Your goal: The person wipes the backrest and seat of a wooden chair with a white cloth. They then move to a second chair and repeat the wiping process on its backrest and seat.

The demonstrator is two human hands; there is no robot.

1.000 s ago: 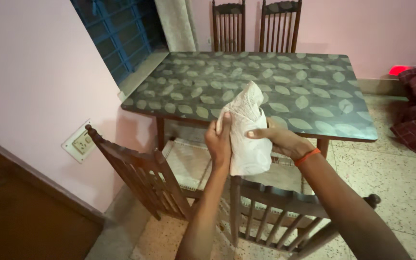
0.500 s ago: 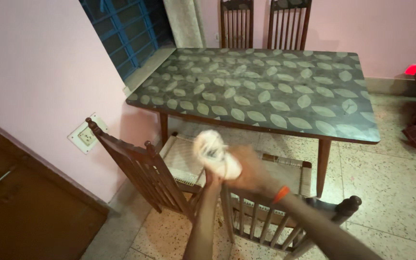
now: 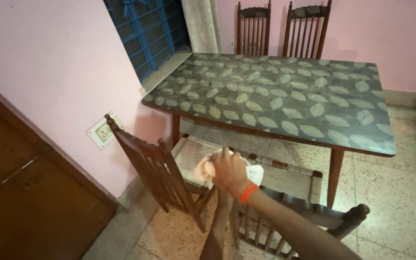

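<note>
My right hand (image 3: pixel 229 173), with an orange band at the wrist, is closed over a bunched white cloth (image 3: pixel 255 172). Only a corner of the cloth pokes out to the right of the fingers. My left hand (image 3: pixel 202 171) lies under and just left of the right one, mostly hidden, its fingers curled against the same cloth. Both hands hover above the woven seat (image 3: pixel 188 151) of a dark wooden chair (image 3: pixel 145 163) that is pulled out from the table.
A long table (image 3: pixel 285 96) with a grey leaf-patterned top stands ahead, two dark chairs (image 3: pixel 280 29) at its far end. A second chair's back (image 3: pixel 314 216) is right below my arms. A pink wall, a wall socket (image 3: pixel 101 131), a brown door (image 3: pixel 20 192) and a blue window (image 3: pixel 145 29) are on the left.
The cloth hung open and upright between my hands, then was balled up. My hands have dropped lower and the view has moved closer to the chairs.
</note>
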